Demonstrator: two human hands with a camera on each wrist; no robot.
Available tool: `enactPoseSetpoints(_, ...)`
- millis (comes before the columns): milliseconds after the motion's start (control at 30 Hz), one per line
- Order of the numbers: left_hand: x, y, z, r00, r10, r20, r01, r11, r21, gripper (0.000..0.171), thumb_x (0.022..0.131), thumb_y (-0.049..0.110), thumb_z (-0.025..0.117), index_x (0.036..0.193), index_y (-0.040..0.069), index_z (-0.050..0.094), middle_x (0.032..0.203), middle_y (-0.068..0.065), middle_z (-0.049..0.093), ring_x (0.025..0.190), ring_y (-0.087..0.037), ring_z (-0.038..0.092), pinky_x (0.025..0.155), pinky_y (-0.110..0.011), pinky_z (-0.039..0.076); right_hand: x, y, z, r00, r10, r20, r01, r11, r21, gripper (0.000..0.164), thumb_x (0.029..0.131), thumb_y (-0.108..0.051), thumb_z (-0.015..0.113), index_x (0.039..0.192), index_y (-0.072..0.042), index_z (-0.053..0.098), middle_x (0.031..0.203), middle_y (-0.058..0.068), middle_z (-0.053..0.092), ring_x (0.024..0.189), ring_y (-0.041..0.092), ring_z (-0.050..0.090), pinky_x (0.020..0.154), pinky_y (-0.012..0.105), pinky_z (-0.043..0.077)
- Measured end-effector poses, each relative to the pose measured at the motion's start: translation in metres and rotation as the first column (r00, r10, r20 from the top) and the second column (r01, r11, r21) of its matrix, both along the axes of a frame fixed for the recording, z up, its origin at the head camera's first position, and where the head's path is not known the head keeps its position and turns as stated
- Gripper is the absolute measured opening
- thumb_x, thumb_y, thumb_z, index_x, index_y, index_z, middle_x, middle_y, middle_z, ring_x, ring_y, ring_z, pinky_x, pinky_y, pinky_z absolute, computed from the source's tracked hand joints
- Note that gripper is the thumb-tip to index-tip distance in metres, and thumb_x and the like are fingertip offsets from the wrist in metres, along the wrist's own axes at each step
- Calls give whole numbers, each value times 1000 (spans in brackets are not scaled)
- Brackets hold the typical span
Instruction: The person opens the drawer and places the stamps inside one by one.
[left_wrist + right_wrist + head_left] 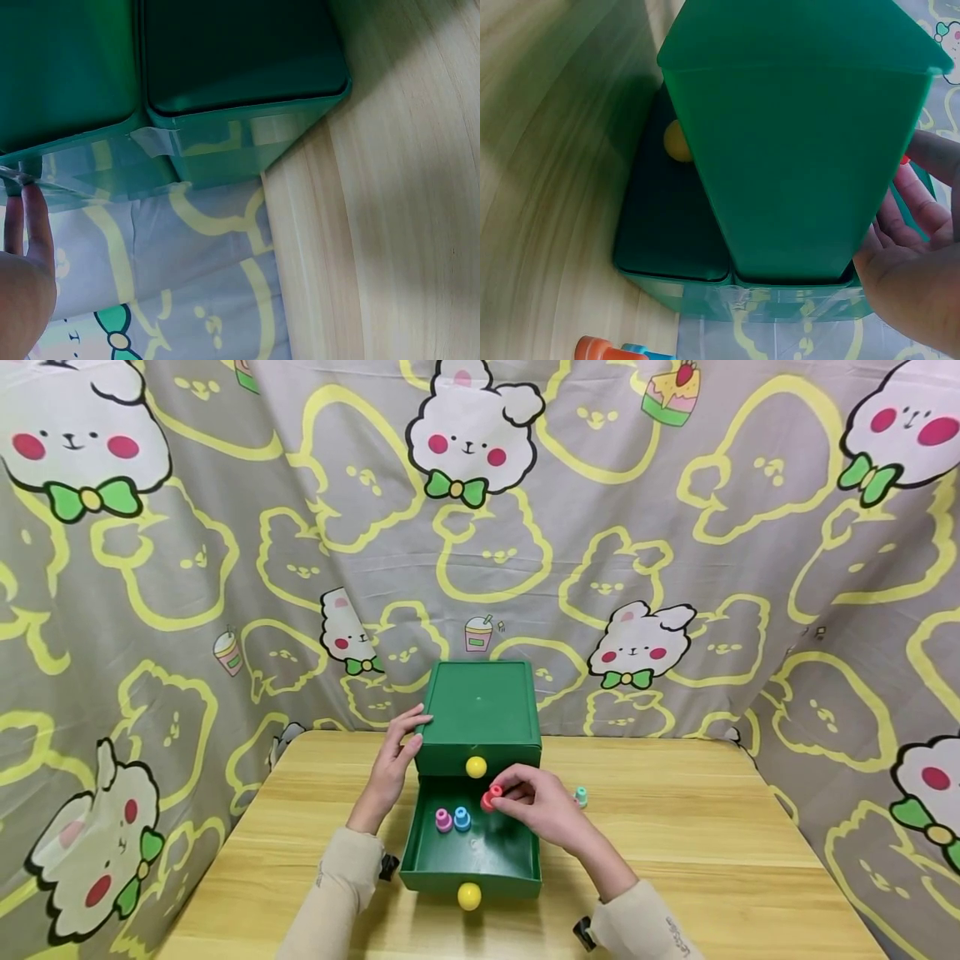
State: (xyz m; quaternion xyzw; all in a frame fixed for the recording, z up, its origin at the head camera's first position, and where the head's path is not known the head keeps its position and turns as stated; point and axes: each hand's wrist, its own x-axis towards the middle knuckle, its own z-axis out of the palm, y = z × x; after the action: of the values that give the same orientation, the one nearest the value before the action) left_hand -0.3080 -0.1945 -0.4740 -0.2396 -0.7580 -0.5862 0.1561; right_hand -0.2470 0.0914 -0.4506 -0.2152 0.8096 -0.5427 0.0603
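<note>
A green drawer cabinet (480, 702) stands on the table with one drawer (491, 856) pulled out. My left hand (392, 766) rests its fingers against the cabinet's left side; in the left wrist view, fingertips (28, 187) touch the clear side panel. Over the drawer, my right hand (540, 806) pinches a small red peg (491, 797) with a wider base between thumb and fingers. In the right wrist view, that hand mostly hides it. Side by side inside the drawer stand a pink peg (444, 820) and a blue peg (462, 818) of like shape.
A teal peg (581, 796) stands on the wooden table (697, 835), right of the cabinet. An orange peg (604, 349) shows in the right wrist view. Yellow knobs (476, 767) stick out from the drawer fronts. A patterned curtain (495, 552) hangs behind.
</note>
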Motion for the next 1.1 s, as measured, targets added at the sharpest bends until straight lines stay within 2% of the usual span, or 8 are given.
enactPoseSetpoints(133, 0, 0, 1, 1000, -5, 7, 5, 1000, 4, 35, 110, 4, 41, 142, -1, 53, 164, -18, 33, 138, -11, 40, 110, -42, 35, 0, -2, 0, 1000, 14, -5, -14, 1000, 2, 9, 96, -15, 75, 104, -13, 72, 102, 4, 73, 86, 14, 68, 77, 25, 57)
enactPoseSetpoints(367, -2, -2, -3, 1000, -4, 9, 3, 1000, 14, 35, 110, 8, 42, 143, 7, 55, 165, -9, 34, 139, -13, 40, 110, -40, 35, -1, -10, -2, 999, 30, -39, -29, 999, 25, 7, 97, -16, 74, 104, -14, 72, 100, 2, 74, 84, 12, 67, 76, 24, 56)
enactPoseSetpoints(633, -4, -2, -5, 1000, -12, 0, 12, 1000, 26, 35, 110, 9, 44, 143, 7, 55, 164, -10, 34, 139, -13, 40, 110, -40, 36, -2, -18, -5, 995, 16, -99, -1, 988, 155, 6, 96, -15, 74, 101, -18, 72, 96, -6, 72, 83, 10, 68, 76, 24, 56)
enactPoseSetpoints(767, -4, -1, -6, 1000, -9, 3, 9, 1000, 25, 35, 110, 7, 43, 143, 6, 54, 165, -11, 34, 139, -12, 40, 110, -41, 35, -3, -19, -5, 994, 20, -110, 3, 980, 199, 5, 97, -15, 74, 100, -17, 72, 95, -6, 73, 83, 8, 68, 76, 24, 56)
enactPoseSetpoints(933, -4, -2, -5, 1000, -11, 12, 10, 1000, 15, 35, 110, 11, 43, 143, 10, 55, 165, -7, 34, 140, -13, 40, 109, -40, 37, -4, -19, -4, 992, 28, -125, 2, 972, 234, 4, 96, -14, 75, 100, -14, 74, 94, -5, 74, 82, 7, 67, 75, 26, 56)
enactPoseSetpoints(1100, -3, -2, -5, 1000, -10, 8, 10, 1000, 12, 35, 111, 14, 43, 143, 12, 56, 165, -5, 34, 141, -17, 40, 111, -44, 35, -6, -21, -6, 990, 28, -136, 14, 953, 302, 4, 95, -17, 76, 97, -19, 74, 92, -8, 72, 81, 6, 66, 75, 27, 55)
